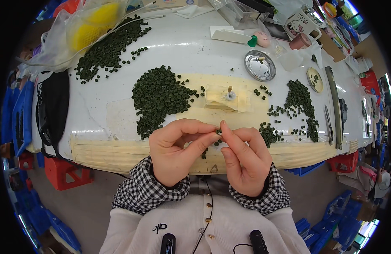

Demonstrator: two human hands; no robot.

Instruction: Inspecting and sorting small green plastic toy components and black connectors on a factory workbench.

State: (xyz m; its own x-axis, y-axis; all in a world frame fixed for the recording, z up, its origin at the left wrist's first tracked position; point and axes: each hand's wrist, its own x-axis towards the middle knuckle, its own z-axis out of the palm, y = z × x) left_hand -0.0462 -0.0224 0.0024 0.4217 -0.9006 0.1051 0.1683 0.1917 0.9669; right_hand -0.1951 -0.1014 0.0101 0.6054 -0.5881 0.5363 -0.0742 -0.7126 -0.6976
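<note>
Over the front edge of the table, my left hand [174,150] pinches a small dark green cap-like piece [218,132] between thumb and forefinger. My right hand [249,163] meets it from the other side, a fingertip touching or nearly touching the piece while its thumb stands apart. The fingers partly cover the piece. Just beyond both hands, a pale block fixture [218,98] with a small upright pin [230,93] is taped to the table. A large heap of similar green pieces [159,95] lies to the left, and a smaller scattered group [269,134] lies right of my right hand.
More green pieces [106,53] are piled at the far left, others [300,99] at the right. A round metal lid [260,65] and a shallow dish [315,79] lie beyond. Tweezers [329,125] rest at the right, a black pouch [53,112] at the left.
</note>
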